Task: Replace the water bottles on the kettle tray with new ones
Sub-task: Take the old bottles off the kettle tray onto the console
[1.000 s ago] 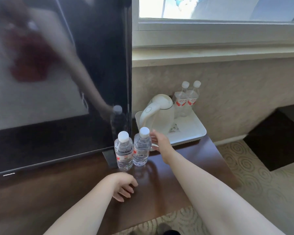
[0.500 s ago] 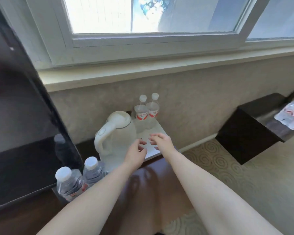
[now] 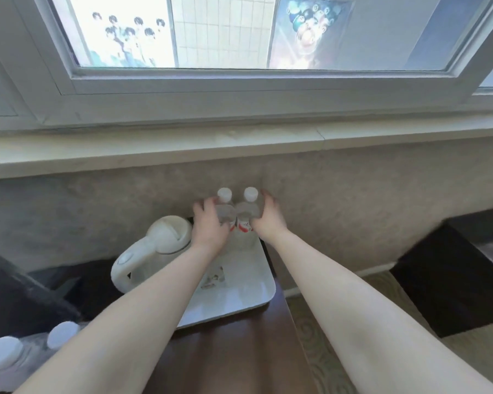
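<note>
Both arms now stretch right across the dark wooden desk [image 3: 239, 362] to the wall under the window [image 3: 239, 32], where half a second ago the hands were only hovering at the near edge of the white kettle tray [image 3: 248, 291]. The white kettle [image 3: 154, 251] stands on the tray's left side, untouched. And there's the grab: the left hand [image 3: 209, 223] wraps its fingers around the left old bottle [image 3: 225, 206], the right hand [image 3: 268, 218] curls around the right old bottle [image 3: 249, 207], both at the tray's far end, upright, caps showing above the fingers. Whether they have left the tray yet, I can't tell. The two new bottles [image 3: 26, 351] wait at the bottom left on the desk, so the clearing-out looks under way, with the restock to come.
</note>
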`<state>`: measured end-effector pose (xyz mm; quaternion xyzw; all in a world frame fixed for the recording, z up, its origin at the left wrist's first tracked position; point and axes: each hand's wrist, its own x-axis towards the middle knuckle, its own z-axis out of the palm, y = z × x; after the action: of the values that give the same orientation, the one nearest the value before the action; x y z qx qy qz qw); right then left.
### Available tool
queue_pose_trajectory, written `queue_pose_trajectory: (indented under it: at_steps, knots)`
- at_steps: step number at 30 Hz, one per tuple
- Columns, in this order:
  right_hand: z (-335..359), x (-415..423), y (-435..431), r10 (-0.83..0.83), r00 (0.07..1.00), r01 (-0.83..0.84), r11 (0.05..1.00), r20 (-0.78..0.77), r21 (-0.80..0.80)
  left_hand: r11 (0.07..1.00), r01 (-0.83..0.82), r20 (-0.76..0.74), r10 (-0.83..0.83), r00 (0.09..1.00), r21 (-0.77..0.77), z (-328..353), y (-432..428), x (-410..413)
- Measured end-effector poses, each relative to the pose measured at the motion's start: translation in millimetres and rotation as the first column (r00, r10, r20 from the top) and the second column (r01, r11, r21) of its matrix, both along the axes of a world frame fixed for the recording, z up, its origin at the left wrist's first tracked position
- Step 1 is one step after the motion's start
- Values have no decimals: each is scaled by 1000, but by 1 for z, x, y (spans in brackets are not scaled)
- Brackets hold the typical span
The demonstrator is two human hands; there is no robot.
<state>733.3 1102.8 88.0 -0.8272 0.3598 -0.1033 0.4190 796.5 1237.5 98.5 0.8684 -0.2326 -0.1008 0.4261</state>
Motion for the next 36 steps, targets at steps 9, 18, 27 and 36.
queue_pose_trajectory:
  at_steps: [9,18,27,36]
  knots:
    - [-7,1,-16,199,971,-212,973,131,91,999,-11,-19,12,1000,44,-2,-11,15]
    - [5,-26,-3,270,957,-274,962,109,24,993,95,-58,-99,993,-74,-3,14,-3]
    - [48,-74,51,191,980,-186,979,62,-85,938,183,-120,-226,967,-294,31,69,-33]
    - [53,-136,141,80,996,-77,994,45,-82,916,278,-145,-329,933,-288,30,148,-75]
